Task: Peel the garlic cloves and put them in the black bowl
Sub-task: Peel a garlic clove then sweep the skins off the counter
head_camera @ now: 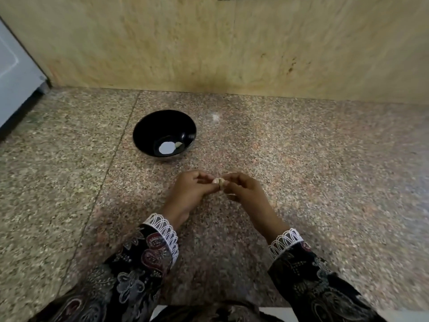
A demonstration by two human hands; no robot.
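Small pale garlic clove point(219, 182) pinched between left hand point(192, 190) and right hand point(243, 191), fingertips of both curled round it, met just above the counter; held so, likely, to work the papery skin loose from either end. Glossy round black bowl point(148, 126) just beyond the left hand, within easy reach for dropping; one small pale clove point(178, 144) already inside beside a bright glare patch. Under the hands, speckled pink-grey granite counter point(325, 182); beyond the bowl, mottled beige stone wall point(209, 43). Far off past the left hand, white appliance point(14, 77).
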